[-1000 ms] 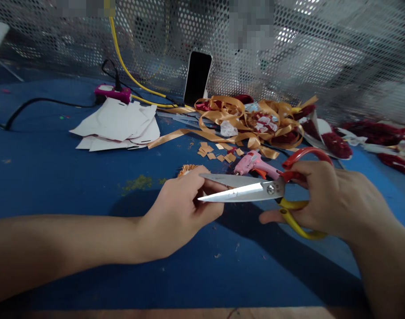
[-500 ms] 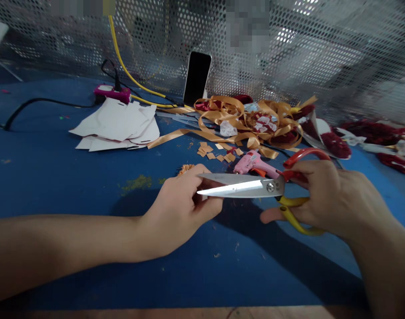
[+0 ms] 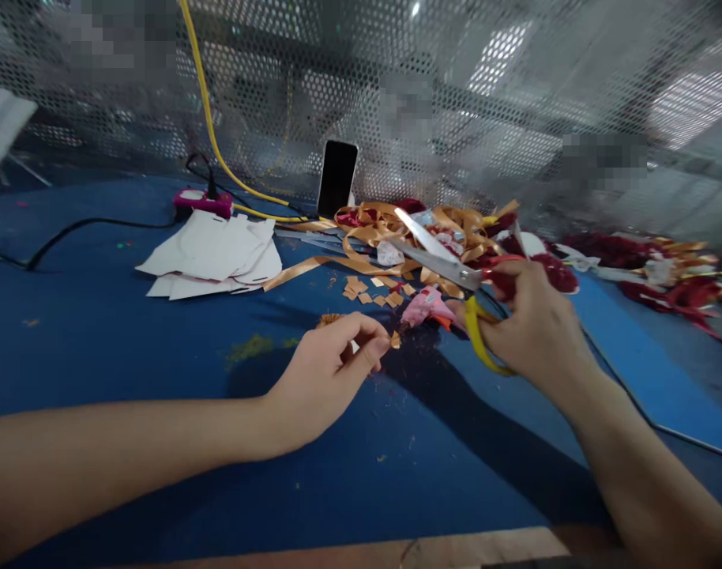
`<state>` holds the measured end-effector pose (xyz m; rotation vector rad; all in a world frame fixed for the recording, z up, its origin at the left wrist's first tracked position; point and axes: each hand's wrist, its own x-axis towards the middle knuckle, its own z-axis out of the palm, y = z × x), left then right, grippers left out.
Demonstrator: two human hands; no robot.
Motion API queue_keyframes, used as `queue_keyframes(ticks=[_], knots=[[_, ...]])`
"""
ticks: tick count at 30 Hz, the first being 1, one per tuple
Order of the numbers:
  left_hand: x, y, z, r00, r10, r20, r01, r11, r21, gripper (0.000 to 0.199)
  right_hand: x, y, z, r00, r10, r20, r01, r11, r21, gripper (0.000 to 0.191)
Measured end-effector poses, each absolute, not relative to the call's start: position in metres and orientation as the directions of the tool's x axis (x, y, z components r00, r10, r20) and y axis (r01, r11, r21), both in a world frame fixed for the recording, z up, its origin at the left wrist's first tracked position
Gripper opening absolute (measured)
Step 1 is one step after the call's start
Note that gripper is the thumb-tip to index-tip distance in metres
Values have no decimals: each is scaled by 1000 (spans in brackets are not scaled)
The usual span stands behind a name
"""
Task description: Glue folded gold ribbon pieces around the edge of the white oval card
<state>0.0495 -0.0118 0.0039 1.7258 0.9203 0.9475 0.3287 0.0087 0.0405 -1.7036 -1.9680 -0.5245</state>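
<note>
My left hand (image 3: 331,379) is closed over the blue table (image 3: 177,506), with a small gold ribbon piece (image 3: 395,341) at its pinched fingertips. Something white shows inside the fingers, and a brown frilled bit (image 3: 330,319) sticks out behind them. In my right hand (image 3: 532,324) are scissors (image 3: 449,265) with red and yellow handles, their blades parted and pointing up to the left. A pink glue gun (image 3: 426,307) lies below the blades. Cut gold squares (image 3: 364,292) are scattered beyond my left hand.
White card pieces (image 3: 204,253) are stacked at left, near a magenta power socket (image 3: 202,202). A phone (image 3: 337,178) leans on the perforated metal screen (image 3: 373,95). Gold ribbon (image 3: 307,269) and dark red material (image 3: 610,241) lie heaped behind and to the right.
My right hand has moved the scissors up and away from my left hand, and the blades are wider apart. The gold piece now shows at my left fingertips. The view has tilted upward.
</note>
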Motion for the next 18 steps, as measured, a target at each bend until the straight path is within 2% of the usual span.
queue_keyframes(ticks=[7,12,18], knots=[[50,-12,4,452,859,239,209,-363,908,19,310,61,60,-273,889,367,945,320,-71,49],[50,-13,5,481,843,240,208,-375,903,18,284,116,70,-404,890,212,906,421,-38,48],[51,-14,6,508,836,207,223,-360,906,16,254,161,52,-518,855,12,853,517,-71,42]])
